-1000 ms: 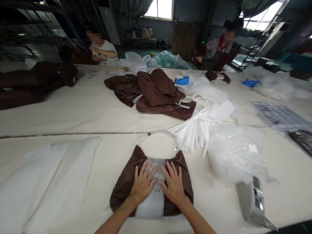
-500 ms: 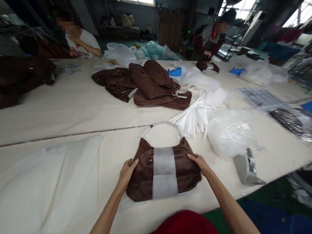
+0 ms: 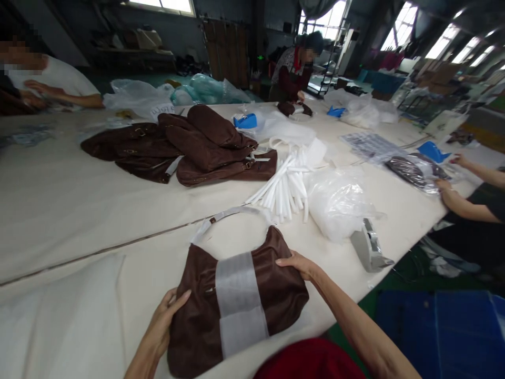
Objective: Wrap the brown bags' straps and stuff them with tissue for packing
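1 brown handbag (image 3: 197,316) is at the near edge of the table (image 3: 98,205), b/w the 2 bare hands; if it lies fully flat, I cannot tell. L hand (image 3: 162,317) is grasping its L side, w/ thumb on the front. R hand (image 3: 298,263) is grasping its R side near the top, also w/ thumb on front. 1 grey-white wrap band (image 3: 239,295) goes around the middle of the bag, and 1 pale-wrapped handle (image 3: 239,210) makes an arc above it, on the table.

Beyond the handle is 1 pile of brown bags (image 3: 209,139); they overlap, so exact no. I cannot tell. Just R of the pile is 1 bunch of white sticks (image 3: 286,184), too many to count, and beside it 1 bulky clear plastic bag (image 3: 337,202). Near this stands 1 grey tape dispenser (image 3: 366,247). 3 blue items (image 3: 245,121) are well apart, incl. 1 near the brown bag in clear plastic (image 3: 416,171) (1 pc.), on far R. White sheets (image 3: 67,310) lie on the L; qty. unclear. 3 other persons are around the table: 1 on L, 1 at far side, 1 on R w/ only arms & part of body visible.
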`<state>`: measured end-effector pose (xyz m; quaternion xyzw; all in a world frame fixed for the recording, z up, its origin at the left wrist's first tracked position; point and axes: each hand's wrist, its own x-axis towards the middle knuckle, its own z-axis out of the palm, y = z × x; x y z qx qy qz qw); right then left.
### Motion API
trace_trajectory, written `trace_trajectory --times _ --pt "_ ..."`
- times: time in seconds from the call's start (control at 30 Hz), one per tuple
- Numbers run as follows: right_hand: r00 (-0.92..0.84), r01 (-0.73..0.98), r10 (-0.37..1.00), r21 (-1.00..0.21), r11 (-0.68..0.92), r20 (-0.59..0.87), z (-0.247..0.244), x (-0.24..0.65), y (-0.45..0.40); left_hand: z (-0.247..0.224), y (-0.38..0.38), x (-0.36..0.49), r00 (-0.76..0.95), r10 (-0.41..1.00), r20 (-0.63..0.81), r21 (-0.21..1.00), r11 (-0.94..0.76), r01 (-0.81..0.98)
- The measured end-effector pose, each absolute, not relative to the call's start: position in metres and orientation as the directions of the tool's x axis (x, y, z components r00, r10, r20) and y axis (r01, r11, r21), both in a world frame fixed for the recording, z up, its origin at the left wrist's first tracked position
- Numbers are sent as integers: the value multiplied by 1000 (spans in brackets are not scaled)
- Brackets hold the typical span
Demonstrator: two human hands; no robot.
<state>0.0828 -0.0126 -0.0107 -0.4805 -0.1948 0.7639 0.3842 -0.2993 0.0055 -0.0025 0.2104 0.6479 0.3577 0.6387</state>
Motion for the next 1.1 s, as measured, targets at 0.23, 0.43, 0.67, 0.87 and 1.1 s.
trace_trajectory --times 0.23,0.43,0.67,0.87,1.1 --pt "-230 -391 841 -745 -540 -490 10 94 -23 42 -24 -279 -155 811 -564 823 537 -186" --pt "-219 -373 902 -822 -430 -372 36 116 -27 56 -33 -259 -222 857 -465 885 445 -136" --pt "-186 -305 956 -912 -274 -225 51 125 -34 49 -33 -253 -241 879 -411 912 398 -103" --pt "-121 -208 979 -960 -189 -167 53 118 -44 47 -21 -240 -377 872 -313 928 366 76" --pt "-57 -39 983 -984 -177 -174 53 109 -52 121 20 -118 -185 980 76 943 -11 332"
